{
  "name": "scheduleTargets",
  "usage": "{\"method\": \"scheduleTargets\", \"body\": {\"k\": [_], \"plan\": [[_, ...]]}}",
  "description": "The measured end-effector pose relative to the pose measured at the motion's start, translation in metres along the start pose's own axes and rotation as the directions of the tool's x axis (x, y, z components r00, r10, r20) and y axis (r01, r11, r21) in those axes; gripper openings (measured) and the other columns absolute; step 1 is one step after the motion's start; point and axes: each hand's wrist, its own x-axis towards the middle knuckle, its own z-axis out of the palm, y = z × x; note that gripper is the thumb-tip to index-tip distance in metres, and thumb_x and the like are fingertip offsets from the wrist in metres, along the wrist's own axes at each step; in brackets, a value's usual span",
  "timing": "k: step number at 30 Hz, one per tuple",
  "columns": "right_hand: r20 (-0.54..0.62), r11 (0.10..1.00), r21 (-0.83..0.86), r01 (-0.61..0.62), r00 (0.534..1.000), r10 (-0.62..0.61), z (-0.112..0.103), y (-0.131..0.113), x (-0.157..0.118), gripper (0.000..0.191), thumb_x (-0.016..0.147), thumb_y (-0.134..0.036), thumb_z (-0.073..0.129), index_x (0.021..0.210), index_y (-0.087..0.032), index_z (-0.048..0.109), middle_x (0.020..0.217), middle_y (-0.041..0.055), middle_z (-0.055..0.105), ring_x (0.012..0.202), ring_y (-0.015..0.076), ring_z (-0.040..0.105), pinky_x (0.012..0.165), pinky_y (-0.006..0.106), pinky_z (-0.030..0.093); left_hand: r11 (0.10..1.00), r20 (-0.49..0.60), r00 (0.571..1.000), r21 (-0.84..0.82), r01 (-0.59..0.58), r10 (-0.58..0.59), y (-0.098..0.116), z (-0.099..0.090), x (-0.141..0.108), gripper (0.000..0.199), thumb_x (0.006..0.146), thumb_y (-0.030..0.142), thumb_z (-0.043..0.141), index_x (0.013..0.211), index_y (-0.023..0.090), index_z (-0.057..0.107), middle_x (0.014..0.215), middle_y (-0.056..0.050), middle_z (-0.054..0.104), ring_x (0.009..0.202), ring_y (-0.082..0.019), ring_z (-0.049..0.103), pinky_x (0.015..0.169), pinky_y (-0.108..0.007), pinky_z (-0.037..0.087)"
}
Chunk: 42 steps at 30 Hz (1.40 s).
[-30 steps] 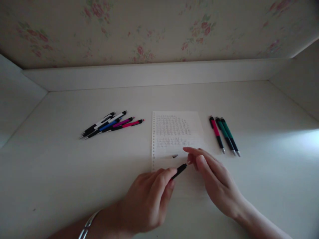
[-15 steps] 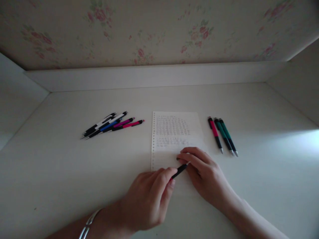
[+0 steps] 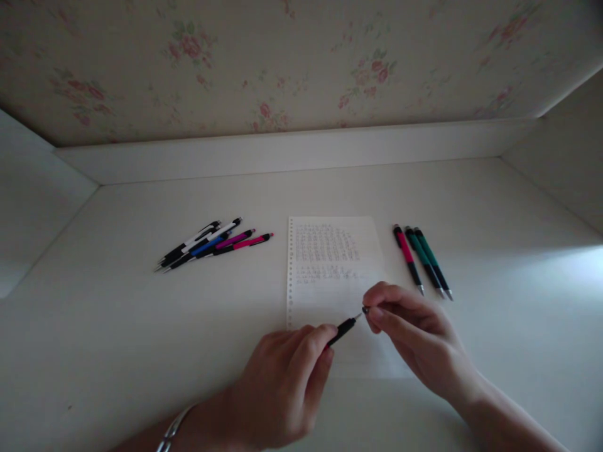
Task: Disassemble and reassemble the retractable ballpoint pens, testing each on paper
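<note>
My left hand (image 3: 287, 383) is closed around a pen (image 3: 343, 331) with a black grip and a bit of pink body, its front end pointing up and right. A thin, pale point sticks out of the grip. Between thumb and fingertips, my right hand (image 3: 414, 333) pinches a small dark pen tip (image 3: 365, 310), close in front of that point; whether the two touch I cannot tell. Below both hands lies a sheet of lined paper (image 3: 325, 301) with handwriting on its upper part and punched holes down its left side.
To the left, several pens (image 3: 207, 246) with white, blue, purple and pink bodies lie in an overlapping fan. On the right rest a pink pen (image 3: 407, 254) and two green pens (image 3: 428, 258). A low white ledge (image 3: 282, 150) and a flowered wall bound the white table's back.
My right hand has lifted from the paper and turned, bringing the small pen tip in front of the pen. The left hand keeps its hold, nearly in place. The view has shifted slightly.
</note>
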Motion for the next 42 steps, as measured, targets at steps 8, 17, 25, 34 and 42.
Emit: {"method": "scheduleTargets", "body": {"k": [8,17,25,34,42], "plan": [[0.103,0.999,-0.040,0.017,0.995,-0.013,0.005,-0.004,-0.001,0.010,0.091,-0.032,0.074,0.088,-0.023,0.074,0.079,0.0015,0.062,0.069,0.0132,0.054,0.059,0.024,0.043,1.000,0.039,0.999,0.005,-0.002,0.002,-0.001,0.001,-0.002,0.024,0.105,0.016,0.042,0.127,0.014,0.053,0.098,-0.009,0.078,0.078,-0.022,0.077,0.068,-0.036,0.064],[0.024,0.998,-0.045,0.048,0.999,-0.046,-0.004,-0.001,-0.002,0.010,0.091,-0.033,0.073,0.088,-0.024,0.071,0.078,0.0012,0.062,0.070,0.0145,0.052,0.058,0.025,0.042,1.000,0.035,0.999,0.024,0.000,-0.001,0.000,0.001,-0.005,0.024,0.105,0.017,0.041,0.127,0.015,0.052,0.098,-0.009,0.078,0.079,-0.021,0.077,0.070,-0.033,0.062],[0.122,0.994,-0.099,0.039,0.992,-0.027,0.001,-0.004,-0.001,0.015,0.092,-0.035,0.071,0.084,-0.022,0.070,0.075,0.0021,0.059,0.068,0.0154,0.051,0.057,0.027,0.041,1.000,0.029,1.000,0.019,-0.005,0.005,-0.001,0.001,-0.004,0.024,0.104,0.015,0.043,0.125,0.014,0.054,0.097,-0.009,0.078,0.079,-0.021,0.077,0.071,-0.034,0.063],[0.180,0.953,-0.287,0.101,0.982,-0.050,0.008,-0.016,-0.001,0.020,0.096,-0.035,0.064,0.082,-0.021,0.066,0.073,-0.0003,0.060,0.068,0.0135,0.053,0.061,0.025,0.043,0.999,0.011,1.000,0.050,-0.022,0.021,0.002,0.000,-0.003,0.022,0.105,0.016,0.041,0.121,0.014,0.056,0.096,-0.009,0.079,0.079,-0.022,0.077,0.069,-0.034,0.064],[0.195,0.808,-0.522,0.271,0.961,-0.197,0.010,-0.015,0.000,0.036,0.099,-0.039,0.060,0.068,-0.020,0.058,0.062,-0.0014,0.057,0.057,0.0125,0.051,0.053,0.025,0.040,0.999,0.015,0.999,0.038,-0.032,0.031,0.001,0.000,-0.002,0.022,0.105,0.016,0.040,0.122,0.015,0.055,0.095,-0.009,0.079,0.078,-0.021,0.077,0.069,-0.032,0.064]]}}
